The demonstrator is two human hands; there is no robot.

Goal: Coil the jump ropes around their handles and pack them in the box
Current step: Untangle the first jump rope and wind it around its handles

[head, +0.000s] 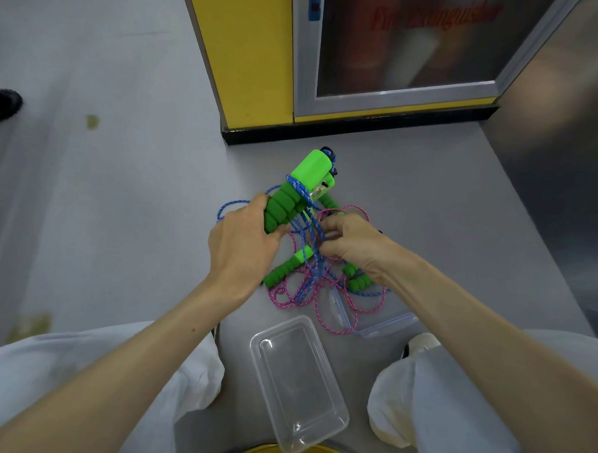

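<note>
Head view: L grip (242, 237), frame centre, fingers curled round the green handles (285, 205), which point to upper right w/ blue rope (301, 188) looped across them. R grip (348, 244) just right of it, fingertips pinching blue strands. Below both, on the floor (103, 200): pink rope (338, 317) tangled w/ blue, plus two loose handles (285, 268). Clear box (297, 380) lower centre, btw the knees. Its lid (382, 324) sits just right, partly under pink rope.
</note>
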